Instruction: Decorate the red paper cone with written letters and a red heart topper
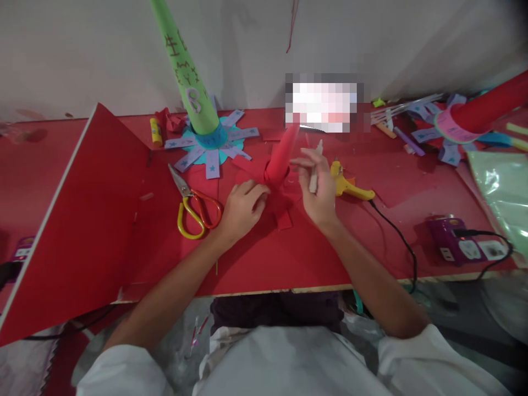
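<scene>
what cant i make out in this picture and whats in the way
All in the head view:
Bright rectangular panel: contents hidden by pixelation.
Tall green paper cone: top cut off by the upper edge.
Long red paper cone: far end cut off by the right edge.
Small yellow tube: print too small to read.
What lies beneath the left hand: hidden by that hand.

One green cone (193,82), two red cones (284,149), and that makes three! On goes the count: one pair of scissors (186,191), one glue gun (355,191), one white stick (314,180), one yellow tube (155,133), two purple sockets (447,239)!
</scene>
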`<state>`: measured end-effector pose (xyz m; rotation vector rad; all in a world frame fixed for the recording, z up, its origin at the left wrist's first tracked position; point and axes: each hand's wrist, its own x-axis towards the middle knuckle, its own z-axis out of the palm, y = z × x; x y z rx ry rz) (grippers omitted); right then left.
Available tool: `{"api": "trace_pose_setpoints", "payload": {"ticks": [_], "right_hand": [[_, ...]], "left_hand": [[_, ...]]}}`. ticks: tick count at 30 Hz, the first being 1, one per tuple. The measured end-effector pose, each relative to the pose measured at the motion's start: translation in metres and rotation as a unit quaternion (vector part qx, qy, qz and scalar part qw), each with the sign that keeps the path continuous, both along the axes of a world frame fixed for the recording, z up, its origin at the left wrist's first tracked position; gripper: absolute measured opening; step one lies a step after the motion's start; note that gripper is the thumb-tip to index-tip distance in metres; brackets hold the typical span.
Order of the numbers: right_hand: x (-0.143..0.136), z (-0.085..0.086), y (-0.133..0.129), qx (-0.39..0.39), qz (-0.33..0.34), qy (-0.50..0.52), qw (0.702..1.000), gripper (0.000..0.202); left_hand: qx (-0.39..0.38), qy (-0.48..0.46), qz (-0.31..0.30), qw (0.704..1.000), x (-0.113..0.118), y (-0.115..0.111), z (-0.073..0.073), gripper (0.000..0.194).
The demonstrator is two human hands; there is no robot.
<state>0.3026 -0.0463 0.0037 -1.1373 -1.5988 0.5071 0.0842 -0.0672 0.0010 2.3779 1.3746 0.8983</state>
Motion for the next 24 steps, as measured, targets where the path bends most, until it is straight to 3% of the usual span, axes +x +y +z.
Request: {"api": "trace_pose_setpoints", "payload": {"ticks": [3, 10, 18, 21, 24], "right_hand": [[0.008, -0.001, -0.011, -0.02, -0.002, 0.06, 0.998, 0.049], [0.012, -0.013, -0.033, -0.055, 0.044, 0.121, 0.99, 0.049], [0.007, -0.009, -0.034, -0.028, 0.044, 0.071, 0.996, 0.036], [0.011, -0.008, -0.038, -0.024, 0.001, 0.04, 0.999, 0.042], [0.013, -0.011, -0.037, -0.049, 0.009, 0.046, 0.998, 0.041]], "left_hand": [[-0.04, 0.072, -0.018, 0.996, -0.001, 0.001, -0.003, 0.028], [-0.068, 0.095, -0.054, 0.992, -0.003, 0.004, -0.006, 0.043], [-0.085, 0.108, -0.059, 0.989, -0.003, 0.004, -0.003, 0.025], [-0.077, 0.099, -0.051, 0.991, -0.003, 0.005, -0.002, 0.028], [-0.073, 0.098, -0.047, 0.991, -0.003, 0.005, -0.003, 0.035]]}}
